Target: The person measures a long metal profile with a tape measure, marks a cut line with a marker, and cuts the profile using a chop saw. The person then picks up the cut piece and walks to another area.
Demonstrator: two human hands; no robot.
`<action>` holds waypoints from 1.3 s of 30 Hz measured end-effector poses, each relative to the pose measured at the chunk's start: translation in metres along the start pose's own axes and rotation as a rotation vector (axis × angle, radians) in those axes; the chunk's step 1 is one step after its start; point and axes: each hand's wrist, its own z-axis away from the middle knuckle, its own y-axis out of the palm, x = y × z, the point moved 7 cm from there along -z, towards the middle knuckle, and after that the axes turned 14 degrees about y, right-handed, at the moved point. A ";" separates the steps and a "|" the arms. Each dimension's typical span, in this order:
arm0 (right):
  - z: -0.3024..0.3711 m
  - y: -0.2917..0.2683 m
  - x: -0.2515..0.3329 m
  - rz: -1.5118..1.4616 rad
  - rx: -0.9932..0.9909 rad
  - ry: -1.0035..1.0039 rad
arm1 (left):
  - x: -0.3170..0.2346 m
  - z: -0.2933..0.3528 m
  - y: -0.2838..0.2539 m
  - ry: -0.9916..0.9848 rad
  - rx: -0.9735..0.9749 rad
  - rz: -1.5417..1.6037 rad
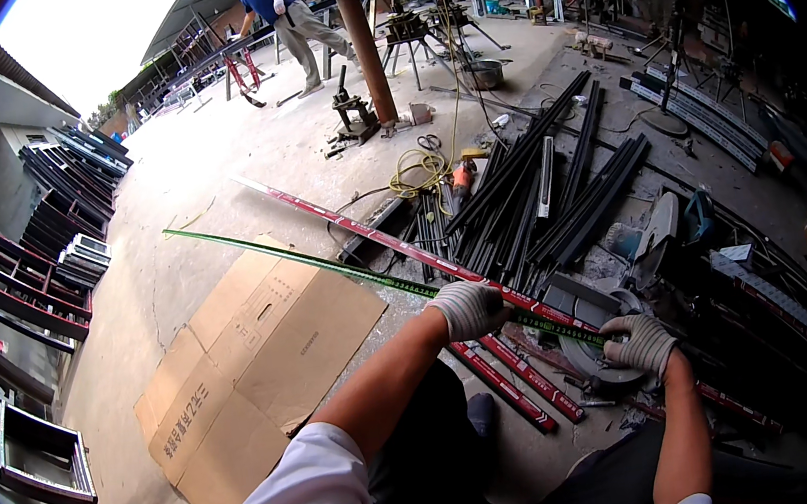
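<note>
A long bar (377,237) wrapped in red and white film runs diagonally in front of me, from the far left down to the near right. A green tape measure blade (273,252) stretches beside it, its far end spreading away from the bar. My left hand (472,310), in a grey knit glove, is closed around the blade, its fingers against the bar. My right hand (643,344), gloved likewise, has its fingers bent and pressed onto the bar where the blade's near end meets it. No tape case shows. Two short red-wrapped bars (532,377) lie under my hands.
A flattened cardboard box (259,345) lies on the floor at left. Dark metal bars (528,201) are piled ahead, by a yellow cable (419,171). A cutting machine (658,236) stands at right, a brown post (363,45) beyond. Another person (284,15) works at the back.
</note>
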 end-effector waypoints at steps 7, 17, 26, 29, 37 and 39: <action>0.000 -0.001 0.001 0.018 -0.019 0.002 | 0.000 0.001 0.000 0.001 -0.009 -0.008; 0.002 -0.001 0.003 0.044 -0.020 -0.003 | 0.000 0.002 0.001 -0.034 -0.001 0.044; 0.003 -0.001 0.001 0.040 -0.005 0.017 | 0.001 0.001 0.002 -0.020 0.008 0.030; 0.001 -0.001 -0.001 0.029 -0.006 0.016 | 0.003 0.000 0.004 -0.015 0.006 0.035; -0.002 0.001 -0.006 0.013 0.003 -0.007 | 0.003 0.000 0.004 -0.025 0.013 0.066; -0.003 0.001 -0.006 0.010 0.007 -0.009 | 0.001 0.000 0.002 -0.020 0.003 0.068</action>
